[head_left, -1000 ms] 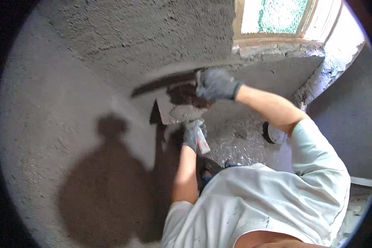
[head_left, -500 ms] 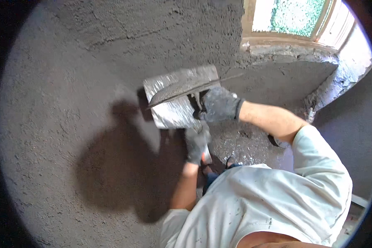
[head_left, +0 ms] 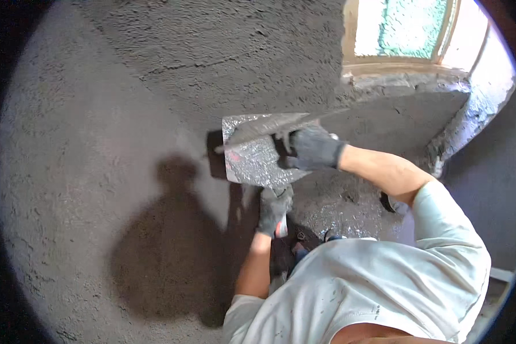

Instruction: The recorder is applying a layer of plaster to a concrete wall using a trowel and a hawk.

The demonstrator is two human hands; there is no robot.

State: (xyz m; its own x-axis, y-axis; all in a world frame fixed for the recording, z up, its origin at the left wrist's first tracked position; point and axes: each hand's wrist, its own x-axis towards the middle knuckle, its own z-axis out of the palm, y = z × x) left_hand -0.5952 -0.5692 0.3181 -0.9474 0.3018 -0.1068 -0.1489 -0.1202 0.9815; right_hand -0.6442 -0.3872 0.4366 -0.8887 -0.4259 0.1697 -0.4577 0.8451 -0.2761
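My left hand, in a dark glove, is closed on the handle of a square metal hawk with a wet, shiny surface. The handle has a red mark and points down toward me. My right hand, also gloved, grips a long steel trowel, whose blade lies slanted across or just above the hawk; whether the two touch I cannot tell. Behind them is a grey plastered wall, rough at the top and smoother at the left, with my shadow on it.
A window with green textured glass is at upper right, above a rough sill. A pale, uneven edge runs down beside it to a darker wall. Below are wet splattered flooring and a partly hidden round container behind my arm.
The hawk surface, earlier partly under dark mortar, now shows mostly shiny metal. The trowel rose and dropped back across it, and both hands sit slightly lower and further right in view.
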